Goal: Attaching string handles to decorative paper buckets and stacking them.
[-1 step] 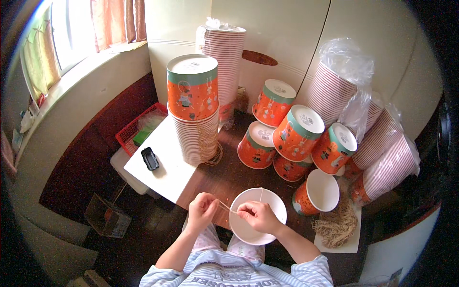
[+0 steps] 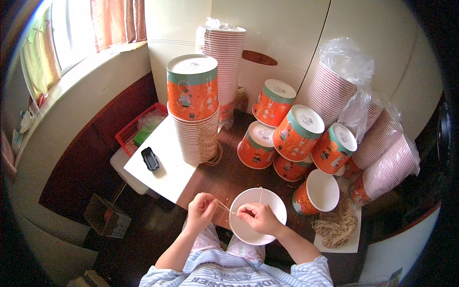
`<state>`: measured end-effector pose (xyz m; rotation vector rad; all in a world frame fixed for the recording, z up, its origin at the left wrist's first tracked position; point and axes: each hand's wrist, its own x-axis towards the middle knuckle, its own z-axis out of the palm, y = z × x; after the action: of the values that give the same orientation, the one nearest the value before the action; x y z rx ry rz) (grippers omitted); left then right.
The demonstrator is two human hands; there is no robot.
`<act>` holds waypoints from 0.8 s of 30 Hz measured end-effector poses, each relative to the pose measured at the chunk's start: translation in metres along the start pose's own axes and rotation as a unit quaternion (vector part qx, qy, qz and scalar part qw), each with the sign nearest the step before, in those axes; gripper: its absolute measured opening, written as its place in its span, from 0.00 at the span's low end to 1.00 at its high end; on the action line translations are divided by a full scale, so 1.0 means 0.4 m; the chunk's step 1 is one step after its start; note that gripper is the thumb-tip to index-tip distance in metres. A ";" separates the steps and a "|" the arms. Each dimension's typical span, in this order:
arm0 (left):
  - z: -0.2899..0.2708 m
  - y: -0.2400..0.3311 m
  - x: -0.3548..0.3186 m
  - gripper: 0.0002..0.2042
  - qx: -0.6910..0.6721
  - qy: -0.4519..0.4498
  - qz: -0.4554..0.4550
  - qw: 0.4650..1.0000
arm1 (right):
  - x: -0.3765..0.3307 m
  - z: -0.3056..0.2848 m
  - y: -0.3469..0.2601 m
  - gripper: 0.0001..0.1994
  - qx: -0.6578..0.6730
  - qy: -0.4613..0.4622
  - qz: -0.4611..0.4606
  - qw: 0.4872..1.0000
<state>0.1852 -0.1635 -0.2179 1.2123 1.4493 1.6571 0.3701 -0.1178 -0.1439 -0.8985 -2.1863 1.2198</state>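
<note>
Both forearms are seen entering from the lower edge, bent inward so that the hands meet over the near edge of the dark wooden tabletop [image 2: 229, 179]. The left hand [image 2: 201, 210] is held with its fingers curled, its grip pinched shut on the end of a thin tan string [image 2: 224, 206]. The right hand [image 2: 258, 217] is laid over the rim of a white paper bucket [image 2: 267, 203], its fingertips closed on the same string where it meets the rim. A second strand is seen rising across the bucket's inside wall. The bucket is positioned at the near edge of the tabletop, directly in front of the person, with its open mouth turned upward.

Beyond the bucket, a group of orange printed buckets [image 2: 296, 136] is lying on its sides. To the right of the bucket, one open orange bucket [image 2: 318, 193] is standing, and a bundle of tan string handles [image 2: 337, 225] is resting on a white sheet. To the left and beyond the bucket, a tall stack of nested buckets [image 2: 193, 119] is set on a white board, near a small black object [image 2: 150, 159] whose kind cannot be made out. Further stacks wrapped in clear plastic [image 2: 339, 81] are leaning at the far right.

The exact point where the string is fixed to the bucket is hidden by the right hand's fingers. The near part of the bucket is covered by the right hand and wrist, and the person's lap is cut off by the lower edge.
</note>
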 end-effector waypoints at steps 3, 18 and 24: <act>-0.029 -0.006 -0.016 0.04 0.014 -0.030 -0.007 0.999 | -0.041 0.007 -0.040 0.04 -0.028 -0.003 -0.015 0.999; -0.072 -0.080 -0.192 0.08 -0.058 -0.207 -0.206 0.955 | -0.192 0.337 0.129 0.09 0.054 -0.044 0.028 0.997; -0.060 -0.084 -0.223 0.08 -0.119 -0.213 -0.281 0.928 | -0.198 0.361 0.157 0.07 0.096 -0.049 0.049 0.993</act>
<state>0.1942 -0.2457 -0.2710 0.8423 1.1376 1.0571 0.3455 -0.2317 -0.2762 -0.8915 -2.0767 1.5222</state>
